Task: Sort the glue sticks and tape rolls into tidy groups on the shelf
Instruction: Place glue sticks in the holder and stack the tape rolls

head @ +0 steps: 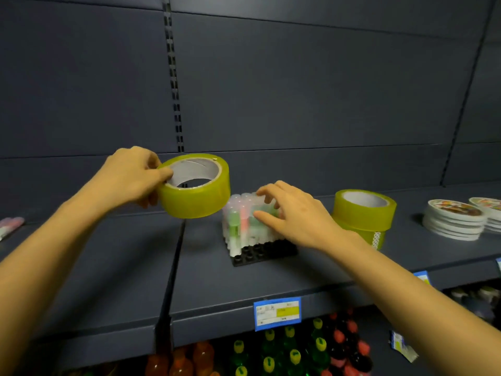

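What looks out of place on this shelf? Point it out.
A few glue sticks lie loose at the shelf's far left edge, away from the glue sticks standing in the black tray. The left hand holds one tape roll apart from the stacked rolls.

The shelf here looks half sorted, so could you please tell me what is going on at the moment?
A person is tidying the dark grey metal shelf. Their left hand holds a yellow-green roll of packing tape in the air, thumb inside its core. Their right hand rests on a cluster of translucent glue sticks standing in a black plastic tray. To the right, two more yellow-green tape rolls sit stacked, beside piles of flat white tape rolls.
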Tool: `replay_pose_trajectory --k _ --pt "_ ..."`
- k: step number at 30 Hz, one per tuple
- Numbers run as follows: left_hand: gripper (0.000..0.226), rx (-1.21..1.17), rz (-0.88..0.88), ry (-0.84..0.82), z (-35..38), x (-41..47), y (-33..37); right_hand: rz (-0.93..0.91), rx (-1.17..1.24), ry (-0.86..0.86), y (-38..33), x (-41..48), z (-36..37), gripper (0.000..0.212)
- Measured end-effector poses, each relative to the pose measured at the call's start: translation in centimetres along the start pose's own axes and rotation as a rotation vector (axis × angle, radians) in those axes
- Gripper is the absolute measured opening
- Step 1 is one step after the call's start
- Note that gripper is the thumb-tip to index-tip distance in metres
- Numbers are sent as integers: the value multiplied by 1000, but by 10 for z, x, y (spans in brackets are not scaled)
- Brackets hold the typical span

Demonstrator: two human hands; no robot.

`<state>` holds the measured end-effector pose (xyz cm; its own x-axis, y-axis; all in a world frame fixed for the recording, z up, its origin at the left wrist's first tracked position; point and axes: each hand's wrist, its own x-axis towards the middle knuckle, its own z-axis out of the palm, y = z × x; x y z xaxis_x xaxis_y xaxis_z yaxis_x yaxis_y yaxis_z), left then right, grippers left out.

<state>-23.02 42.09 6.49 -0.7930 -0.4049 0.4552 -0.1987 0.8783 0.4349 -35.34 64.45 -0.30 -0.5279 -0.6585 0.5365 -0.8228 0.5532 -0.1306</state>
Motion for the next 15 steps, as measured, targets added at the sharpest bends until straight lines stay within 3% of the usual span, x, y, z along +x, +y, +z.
replay_pose_trajectory --k 7,15 --pt "20 -31 78 -70 35 7 80 93 -50 50 81 -24 -62 17" --pt "17 -73 104 -221 108 -13 168 178 -2 75 178 -53 -116 13"
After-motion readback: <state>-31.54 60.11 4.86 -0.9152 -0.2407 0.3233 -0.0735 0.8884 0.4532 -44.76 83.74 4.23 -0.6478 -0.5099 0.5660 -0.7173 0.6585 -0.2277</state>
